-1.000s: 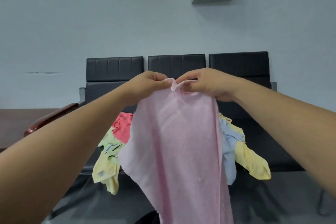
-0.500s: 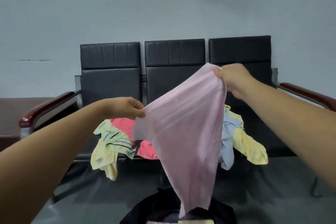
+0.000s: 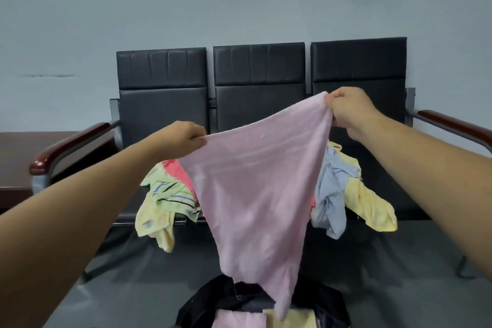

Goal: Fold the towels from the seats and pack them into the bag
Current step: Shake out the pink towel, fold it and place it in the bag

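I hold a pink towel (image 3: pixel 255 189) spread in the air in front of the seats. My left hand (image 3: pixel 183 138) pinches its left corner, lower down. My right hand (image 3: pixel 348 109) pinches its right corner, higher up. The towel hangs to a point over a black bag (image 3: pixel 234 301) on the floor, which holds folded pink and yellow cloth. On the black three-seat bench (image 3: pixel 258 88) behind lie loose towels: a striped yellow-green one (image 3: pixel 165 200), a red one (image 3: pixel 175 170), a blue one (image 3: pixel 330 205) and a yellow one (image 3: pixel 372 208).
The bench has brown armrests at the left (image 3: pixel 69 146) and right (image 3: pixel 452 125). A dark wooden table (image 3: pixel 24 157) stands at the far left against the pale wall. Grey floor lies around the bag.
My hands, together at the towel's top edge a second ago, have drawn apart, stretching the pink towel wide. The view has tilted down, showing the bag.
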Demonstrator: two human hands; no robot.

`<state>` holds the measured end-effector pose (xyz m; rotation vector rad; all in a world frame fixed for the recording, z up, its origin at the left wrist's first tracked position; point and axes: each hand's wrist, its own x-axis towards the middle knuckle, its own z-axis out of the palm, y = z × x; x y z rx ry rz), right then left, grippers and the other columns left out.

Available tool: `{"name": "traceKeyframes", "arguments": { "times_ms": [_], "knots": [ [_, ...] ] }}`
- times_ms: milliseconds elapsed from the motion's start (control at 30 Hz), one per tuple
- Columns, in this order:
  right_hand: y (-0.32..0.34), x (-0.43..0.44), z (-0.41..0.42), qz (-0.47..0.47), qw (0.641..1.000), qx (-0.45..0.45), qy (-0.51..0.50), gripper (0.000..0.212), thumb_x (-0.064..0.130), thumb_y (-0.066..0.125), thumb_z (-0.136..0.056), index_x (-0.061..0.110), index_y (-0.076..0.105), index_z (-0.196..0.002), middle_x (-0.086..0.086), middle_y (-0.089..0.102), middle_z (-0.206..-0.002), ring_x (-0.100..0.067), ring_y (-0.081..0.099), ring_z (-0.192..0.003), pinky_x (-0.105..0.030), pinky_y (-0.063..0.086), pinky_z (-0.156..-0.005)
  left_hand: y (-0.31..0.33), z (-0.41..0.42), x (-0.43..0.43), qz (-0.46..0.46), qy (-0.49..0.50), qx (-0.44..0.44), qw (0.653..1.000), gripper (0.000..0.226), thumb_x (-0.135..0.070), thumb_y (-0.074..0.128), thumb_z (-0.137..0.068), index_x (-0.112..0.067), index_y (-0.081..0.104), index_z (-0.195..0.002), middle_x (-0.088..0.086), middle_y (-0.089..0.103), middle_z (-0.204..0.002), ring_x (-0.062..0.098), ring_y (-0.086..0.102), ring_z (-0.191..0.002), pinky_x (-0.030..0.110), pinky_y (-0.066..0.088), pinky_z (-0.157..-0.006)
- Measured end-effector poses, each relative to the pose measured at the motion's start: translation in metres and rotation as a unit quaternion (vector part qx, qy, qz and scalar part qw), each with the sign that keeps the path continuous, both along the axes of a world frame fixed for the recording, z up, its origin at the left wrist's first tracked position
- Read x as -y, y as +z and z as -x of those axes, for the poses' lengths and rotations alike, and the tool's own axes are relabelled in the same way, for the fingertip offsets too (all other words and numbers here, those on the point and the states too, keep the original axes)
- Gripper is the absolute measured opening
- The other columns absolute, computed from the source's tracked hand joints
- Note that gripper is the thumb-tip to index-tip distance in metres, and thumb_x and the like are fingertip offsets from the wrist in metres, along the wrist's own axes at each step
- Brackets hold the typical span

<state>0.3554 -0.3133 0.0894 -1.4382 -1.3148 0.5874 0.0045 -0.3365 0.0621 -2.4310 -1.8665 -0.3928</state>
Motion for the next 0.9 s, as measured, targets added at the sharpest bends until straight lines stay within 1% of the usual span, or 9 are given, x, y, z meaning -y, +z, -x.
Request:
{"name": "traceKeyframes", "arguments": {
  "times_ms": [67,167,300,400,467,567,733,800,900],
  "knots": [
    [-0.005,-0.001,0.000,-0.010,1.000,0.025,-0.013,0.025,0.021,0.056,-0.103,0.000,0.066,-0.107,-0.009,0.065,-0.101,-0.021,0.058,-0.091,-0.035,0.053,-0.084,-0.001,0.000,0.001,0.013,0.011,0.042,0.999,0.014,-0.025,0.056,-0.100,-0.018,0.060,-0.089,0.002,0.062,-0.085,0.024,0.056,-0.084,0.032,0.039,-0.069],
    [-0.013,-0.001,-0.002,-0.013,0.999,0.026,-0.014,0.022,0.017,0.059,-0.101,-0.003,0.067,-0.106,-0.009,0.063,-0.084,-0.019,0.057,-0.075,-0.034,0.051,-0.073,0.003,-0.005,0.004,0.043,0.005,0.177,0.983,0.002,-0.022,0.062,-0.098,-0.020,0.062,-0.098,0.002,0.067,-0.086,0.019,0.058,-0.075,0.029,0.043,-0.063],
    [-0.015,0.006,0.002,-0.023,1.000,-0.007,0.015,0.008,0.003,0.064,-0.095,0.003,0.061,-0.102,-0.014,0.064,-0.082,-0.015,0.063,-0.051,-0.033,0.061,-0.062,0.018,-0.027,0.018,0.144,-0.100,0.459,0.871,0.017,0.002,0.052,-0.098,-0.015,0.053,-0.100,-0.002,0.050,-0.058,0.010,0.042,-0.044,0.018,0.034,-0.039],
    [-0.011,0.011,0.014,-0.034,0.998,-0.010,0.055,0.017,-0.007,0.054,-0.095,0.006,0.065,-0.095,-0.018,0.065,-0.095,-0.015,0.068,-0.053,-0.024,0.058,-0.055,0.029,-0.043,0.018,0.216,-0.149,0.509,0.820,0.025,0.003,0.048,-0.099,-0.008,0.067,-0.089,0.005,0.067,-0.081,0.013,0.062,-0.066,0.018,0.052,-0.057],
    [-0.006,0.018,0.024,-0.016,0.995,0.001,0.094,0.028,-0.010,0.049,-0.096,0.005,0.071,-0.087,-0.020,0.070,-0.093,-0.018,0.071,-0.060,-0.023,0.059,-0.060,0.032,-0.047,0.015,0.249,-0.166,0.519,0.801,0.028,0.006,0.046,-0.097,-0.005,0.071,-0.098,0.014,0.070,-0.100,0.021,0.068,-0.085,0.025,0.059,-0.076],
    [-0.001,0.033,0.043,0.006,0.978,0.019,0.209,0.012,0.000,0.061,-0.096,-0.003,0.073,-0.097,-0.022,0.071,-0.085,-0.019,0.073,-0.065,-0.022,0.059,-0.063,0.029,-0.055,0.014,0.234,-0.174,0.466,0.835,0.028,0.009,0.056,-0.092,-0.005,0.072,-0.110,0.019,0.065,-0.102,0.027,0.066,-0.099,0.028,0.058,-0.086],
    [-0.003,0.050,0.067,0.015,0.927,0.197,0.319,0.044,0.052,0.080,-0.078,0.010,0.077,-0.093,-0.006,0.076,-0.081,-0.013,0.075,-0.075,-0.023,0.060,-0.073,0.026,-0.069,0.020,0.142,-0.139,0.395,0.897,0.020,-0.014,0.069,-0.094,0.004,0.072,-0.102,0.018,0.076,-0.089,0.024,0.074,-0.083,0.024,0.059,-0.074],
    [-0.007,0.052,0.077,0.009,0.910,0.273,0.311,0.054,0.059,0.079,-0.076,0.006,0.067,-0.079,0.000,0.066,-0.066,-0.002,0.064,-0.058,-0.017,0.048,-0.058,0.027,-0.072,0.023,0.139,-0.126,0.373,0.909,0.029,-0.024,0.073,-0.091,0.005,0.071,-0.095,0.017,0.076,-0.081,0.021,0.075,-0.074,0.021,0.058,-0.066],
    [-0.015,0.048,0.090,-0.010,0.907,0.322,0.271,0.061,0.063,0.079,-0.073,0.011,0.048,-0.069,0.000,0.033,-0.059,-0.010,0.031,-0.048,-0.027,0.026,-0.051,0.029,-0.074,0.024,0.129,-0.106,0.335,0.927,0.029,-0.027,0.075,-0.089,0.002,0.071,-0.088,0.013,0.075,-0.073,0.016,0.073,-0.065,0.018,0.054,-0.059]
  ]
}}
